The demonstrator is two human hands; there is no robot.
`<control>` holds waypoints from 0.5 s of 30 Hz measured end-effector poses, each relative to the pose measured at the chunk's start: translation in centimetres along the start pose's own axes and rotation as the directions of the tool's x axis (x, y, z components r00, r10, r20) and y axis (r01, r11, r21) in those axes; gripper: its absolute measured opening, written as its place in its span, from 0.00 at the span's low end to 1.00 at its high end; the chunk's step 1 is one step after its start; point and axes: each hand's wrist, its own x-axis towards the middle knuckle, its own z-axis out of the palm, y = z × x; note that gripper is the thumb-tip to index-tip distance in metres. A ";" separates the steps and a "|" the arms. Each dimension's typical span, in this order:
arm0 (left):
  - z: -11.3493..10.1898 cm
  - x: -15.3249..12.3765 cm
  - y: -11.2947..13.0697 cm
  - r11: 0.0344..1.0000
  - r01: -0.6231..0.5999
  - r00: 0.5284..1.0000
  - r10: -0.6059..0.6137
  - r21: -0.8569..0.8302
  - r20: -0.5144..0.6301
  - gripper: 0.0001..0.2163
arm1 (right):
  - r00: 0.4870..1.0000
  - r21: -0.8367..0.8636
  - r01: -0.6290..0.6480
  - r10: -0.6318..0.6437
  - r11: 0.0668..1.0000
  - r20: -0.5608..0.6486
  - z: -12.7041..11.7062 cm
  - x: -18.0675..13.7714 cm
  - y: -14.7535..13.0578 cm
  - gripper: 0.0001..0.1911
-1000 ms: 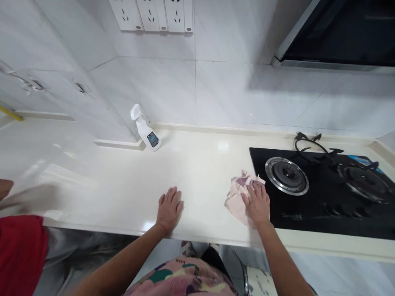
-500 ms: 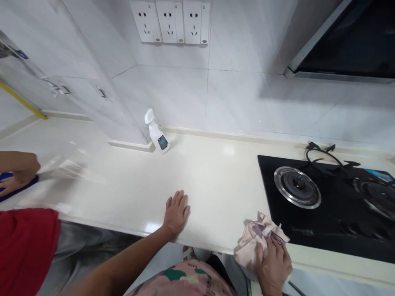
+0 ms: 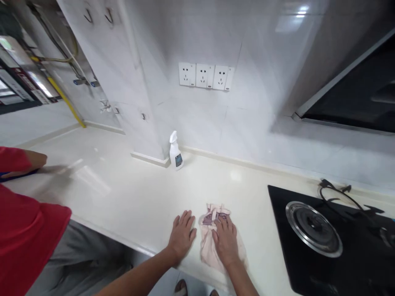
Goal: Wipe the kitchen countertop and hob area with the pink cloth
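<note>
My left hand [image 3: 182, 233] lies flat on the white countertop [image 3: 132, 197], its fingers stretched out and nothing in it. Just to its right, my right hand [image 3: 226, 240] holds a pale pink cloth [image 3: 207, 246] against the counter, with the fingers over a purple printed patch. The cloth is spread out beneath the palm and reaches towards the front edge. Further back, a white spray bottle [image 3: 177, 158] with a dark label stands upright by the wall corner.
On the right is a black gas hob [image 3: 284, 230] with a round burner [image 3: 314, 228] and a loose pan support [image 3: 339, 193]. A person in a red top [image 3: 31, 234] stands at the left, one arm over a blue object [image 3: 20, 176]. Sockets [image 3: 205, 76] are on the wall.
My right hand has moved the cloth left from beside the hob, close to my left hand. My left hand stays on the counter. The view has tilted up.
</note>
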 end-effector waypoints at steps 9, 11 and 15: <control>-1.4 1.8 -0.7 0.999 -0.009 0.998 0.011 -0.038 0.065 0.17 | 0.942 -0.118 -0.288 0.260 0.950 -0.212 -0.8 -4.5 8.1 0.39; -1.7 3.1 -1.3 1.000 0.003 0.998 -0.001 -0.026 0.055 0.18 | 0.939 -0.154 -0.275 0.231 0.949 -0.255 0.1 -6.7 8.9 0.39; -1.3 5.0 -2.9 0.999 0.000 0.997 -0.002 0.034 0.075 0.23 | 0.939 -0.176 -0.243 0.186 0.954 -0.290 2.0 -8.4 10.0 0.38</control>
